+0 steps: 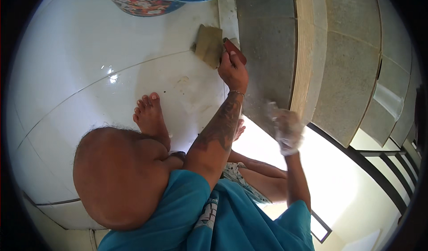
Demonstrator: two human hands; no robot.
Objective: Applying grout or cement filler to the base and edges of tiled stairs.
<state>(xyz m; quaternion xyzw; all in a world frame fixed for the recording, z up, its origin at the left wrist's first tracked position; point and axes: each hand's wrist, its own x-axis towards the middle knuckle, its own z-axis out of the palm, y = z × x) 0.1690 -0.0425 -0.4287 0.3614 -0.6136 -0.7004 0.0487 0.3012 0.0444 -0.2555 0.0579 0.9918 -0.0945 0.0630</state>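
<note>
Both hands work the grey stair riser (pixel 267 50): left hand (pixel 233 70) fingers grip a trowel (pixel 210 45), right hand (pixel 287 130), mortar-coated and blurred, presses on the riser, finger spread unclear; finishing appears partly done.

home interior under finishing: glossy white floor tiles (pixel 67 73), grey stair steps (pixel 267 50), railing (pixel 383 166).

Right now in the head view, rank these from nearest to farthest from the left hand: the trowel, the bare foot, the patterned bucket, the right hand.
From the left hand:
1. Trowel, held in that hand, blade down on the white floor by the step.
2. Right hand and bare foot: too close to call; hand lower right against the grey step, foot lower left.
3. Patterned bucket, top left, farthest.
</note>
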